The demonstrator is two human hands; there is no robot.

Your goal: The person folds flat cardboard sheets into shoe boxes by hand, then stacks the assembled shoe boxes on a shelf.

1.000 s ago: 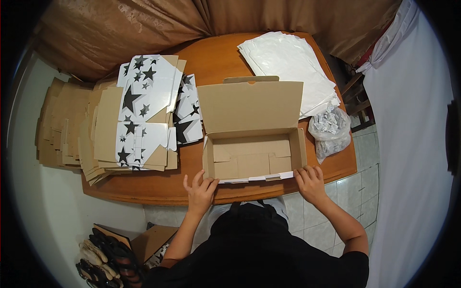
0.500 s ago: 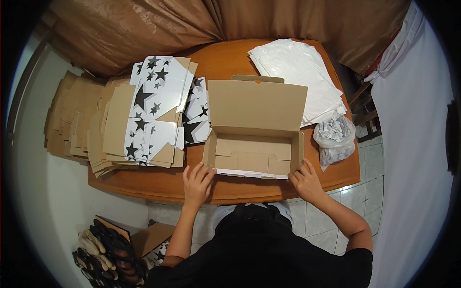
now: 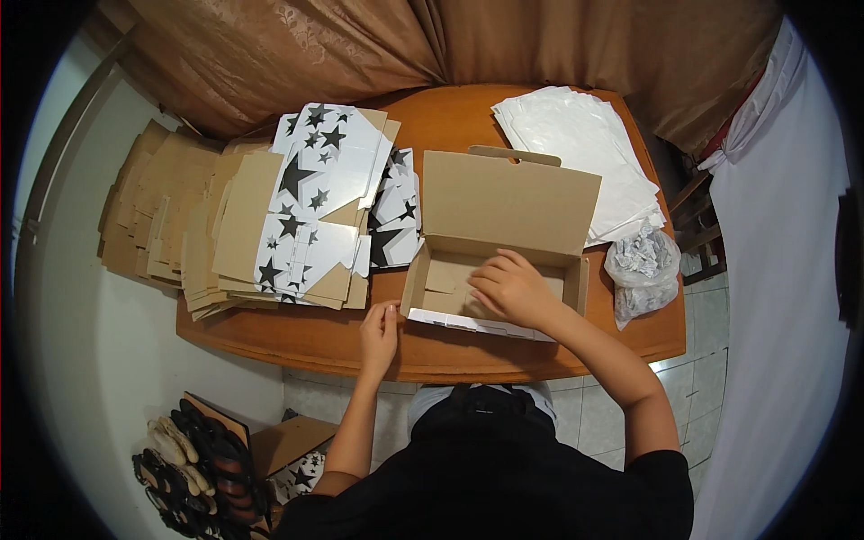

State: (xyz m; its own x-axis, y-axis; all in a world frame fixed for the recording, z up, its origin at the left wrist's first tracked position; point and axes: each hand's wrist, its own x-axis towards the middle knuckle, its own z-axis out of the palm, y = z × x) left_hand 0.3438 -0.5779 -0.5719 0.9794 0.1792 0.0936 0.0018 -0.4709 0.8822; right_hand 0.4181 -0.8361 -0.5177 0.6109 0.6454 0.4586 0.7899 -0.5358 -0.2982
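Observation:
A brown cardboard box stands on the table with its lid raised toward the back. Its front edge shows a white outer face. My left hand is at the front left corner of the box, fingers drawn together with the tips against that corner. Over the inside of the box reaches my right hand, open with bent, slightly parted fingers, and nothing shows in it. Whether it touches the box floor I cannot tell, and it hides part of the inside.
Flat cardboard blanks pile up at the left, beside white sheets with black stars. White sheets lie back right, near a clear bag of crumpled paper. The wooden table has a curved front edge. Shoes stand lower left.
My right hand has left the front right corner and moved left over the box's inside. My left hand's spread fingers have drawn together. The view has shifted slightly.

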